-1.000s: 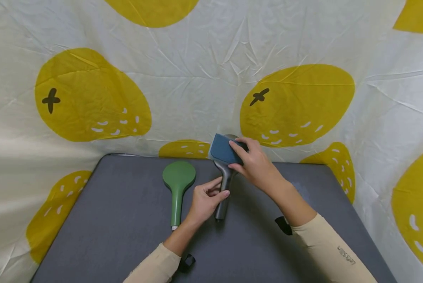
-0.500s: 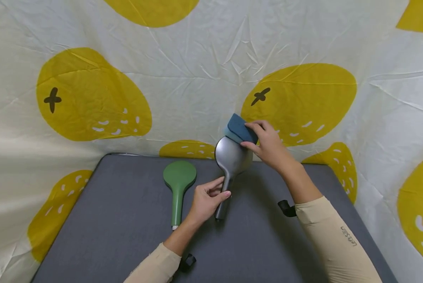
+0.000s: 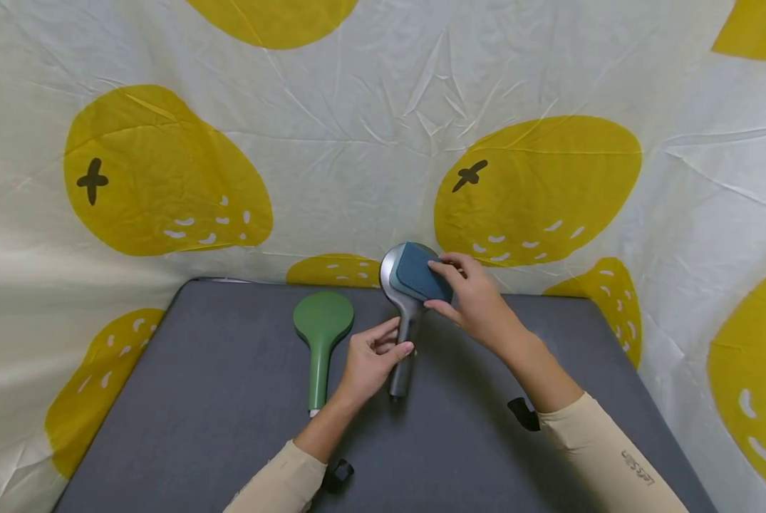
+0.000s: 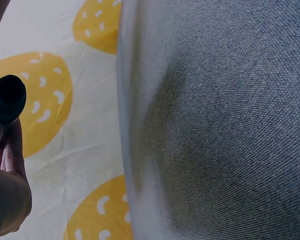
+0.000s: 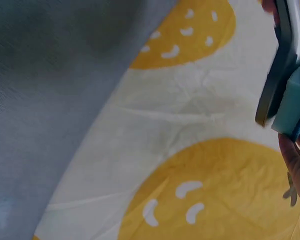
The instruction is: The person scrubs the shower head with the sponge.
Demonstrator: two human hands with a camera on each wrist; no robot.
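Note:
My left hand [image 3: 373, 356] grips the handle of a grey shower head [image 3: 403, 335] and holds it up over the dark grey table [image 3: 229, 427]. My right hand [image 3: 469, 296] pinches a blue sponge [image 3: 420, 274] and presses it flat on the round face of the shower head. In the right wrist view the sponge [image 5: 294, 102] lies against the edge of the grey head [image 5: 280, 65]. The left wrist view shows the black end of the handle [image 4: 7, 97] above my fingers [image 4: 7, 160]. A green shower head [image 3: 321, 335] lies face down on the table, left of my left hand.
A white cloth with big yellow lemon shapes [image 3: 536, 185] hangs behind the table and drapes round its sides. The table's far edge [image 3: 241, 281] lies just behind the green shower head. Black wrist straps [image 3: 524, 413] show at both sleeves.
The right hand lifted the sponge up off the grey head half a second ago, then brought it back down onto the face. The left hand kept its grip on the handle.

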